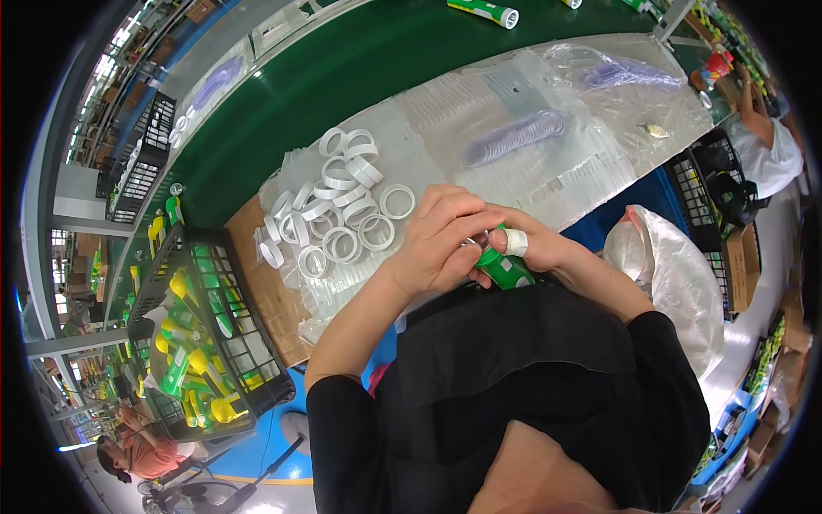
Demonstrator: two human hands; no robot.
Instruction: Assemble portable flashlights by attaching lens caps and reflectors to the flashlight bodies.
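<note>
Close to my body, my left hand [438, 236] and my right hand [533, 242] meet around a green flashlight [507, 271]. Its green body slants down toward my apron, and its upper end is largely covered by my fingers. The left fingers are curled over that end; the right hand wraps the body from the other side. A white wrap [516, 242] circles one digit of my right hand. To the left of my hands, loose white rings [375, 231] lie heaped on the plastic-covered worktop [411, 141].
A row of clear plastic discs [518, 139] lies farther back. Green conveyor belt [334, 86] runs behind, carrying another flashlight [484, 12]. At left stands a black crate [248, 330] of green and yellow flashlights; at right, a white sack [672, 283]. Other people sit at both sides.
</note>
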